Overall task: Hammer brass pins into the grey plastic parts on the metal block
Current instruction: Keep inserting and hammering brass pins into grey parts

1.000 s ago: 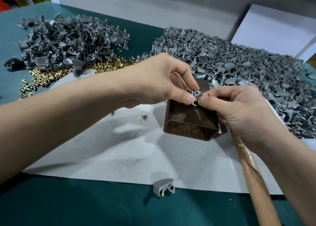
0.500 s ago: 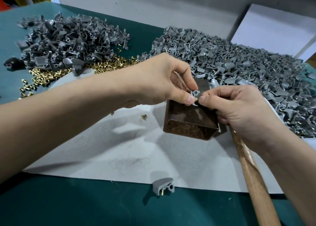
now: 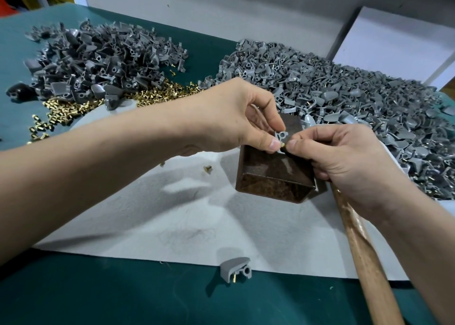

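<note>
Left grip (image 3: 236,120) pinches the grey part (image 3: 281,137) by its edges, just above the metal block (image 3: 275,172). Right grip (image 3: 344,159) pinches a brass pin (image 3: 283,144) against it. Judged: part light, stiff; pin tiny, slippery.

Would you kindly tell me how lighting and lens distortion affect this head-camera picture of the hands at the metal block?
Head view: soft light; the left hand and right hand throw faint shadows on the grey mat; the metal block shows dull sheen, no glare; the pinched grey plastic part is sharp; frame edges bow.
</note>
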Demonstrator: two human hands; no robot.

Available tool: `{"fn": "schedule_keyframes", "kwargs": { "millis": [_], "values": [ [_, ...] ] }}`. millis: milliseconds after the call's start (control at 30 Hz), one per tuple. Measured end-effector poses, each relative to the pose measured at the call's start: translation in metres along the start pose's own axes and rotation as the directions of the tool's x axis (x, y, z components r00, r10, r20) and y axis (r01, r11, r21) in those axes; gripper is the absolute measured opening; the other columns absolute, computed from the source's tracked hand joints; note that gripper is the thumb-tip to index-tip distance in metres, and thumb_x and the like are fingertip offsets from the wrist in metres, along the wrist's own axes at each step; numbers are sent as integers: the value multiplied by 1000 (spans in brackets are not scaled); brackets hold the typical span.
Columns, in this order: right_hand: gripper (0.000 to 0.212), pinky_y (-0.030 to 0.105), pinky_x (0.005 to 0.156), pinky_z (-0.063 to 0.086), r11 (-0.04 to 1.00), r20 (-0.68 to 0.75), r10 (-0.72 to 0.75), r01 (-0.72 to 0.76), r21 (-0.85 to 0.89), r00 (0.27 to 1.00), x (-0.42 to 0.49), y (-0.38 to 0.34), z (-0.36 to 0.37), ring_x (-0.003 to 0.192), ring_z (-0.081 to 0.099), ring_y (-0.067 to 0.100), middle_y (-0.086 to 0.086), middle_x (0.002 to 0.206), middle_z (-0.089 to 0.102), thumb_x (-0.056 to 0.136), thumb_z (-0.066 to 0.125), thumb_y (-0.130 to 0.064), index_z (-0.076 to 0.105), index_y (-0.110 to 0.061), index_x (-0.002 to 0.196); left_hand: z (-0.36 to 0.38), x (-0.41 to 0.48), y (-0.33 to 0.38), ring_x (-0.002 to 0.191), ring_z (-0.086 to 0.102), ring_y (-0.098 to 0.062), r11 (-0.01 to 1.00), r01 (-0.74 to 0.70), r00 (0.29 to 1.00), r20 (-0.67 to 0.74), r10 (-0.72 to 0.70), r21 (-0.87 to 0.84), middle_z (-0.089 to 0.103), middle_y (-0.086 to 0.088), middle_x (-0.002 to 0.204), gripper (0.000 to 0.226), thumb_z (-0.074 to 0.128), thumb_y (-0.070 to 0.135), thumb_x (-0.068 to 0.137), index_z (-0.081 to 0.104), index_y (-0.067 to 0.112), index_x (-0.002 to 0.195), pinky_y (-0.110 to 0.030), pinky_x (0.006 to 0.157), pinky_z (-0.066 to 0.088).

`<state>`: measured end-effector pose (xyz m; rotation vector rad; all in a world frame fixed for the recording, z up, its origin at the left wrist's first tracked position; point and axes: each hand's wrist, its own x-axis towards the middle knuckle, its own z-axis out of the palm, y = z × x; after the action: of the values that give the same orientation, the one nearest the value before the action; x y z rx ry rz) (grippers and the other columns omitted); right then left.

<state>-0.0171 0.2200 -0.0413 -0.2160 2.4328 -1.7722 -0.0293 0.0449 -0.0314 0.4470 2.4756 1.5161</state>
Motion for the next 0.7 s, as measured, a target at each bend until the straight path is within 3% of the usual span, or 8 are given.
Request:
{"fn": "schedule_keyframes", "kwargs": {
  "millis": [700],
  "values": [
    [18, 7, 34, 27, 1000, 3, -7, 7, 8, 1000, 0, 0, 1, 29, 38, -1, -7, 39, 50, 80, 66, 0, 65, -7, 64, 4, -2, 0, 73, 66, -12, 999, -36, 999, -16, 36, -15, 72, -16, 88, 16, 76, 0, 74, 67, 6, 85, -25, 78, 57]
  ]
}}
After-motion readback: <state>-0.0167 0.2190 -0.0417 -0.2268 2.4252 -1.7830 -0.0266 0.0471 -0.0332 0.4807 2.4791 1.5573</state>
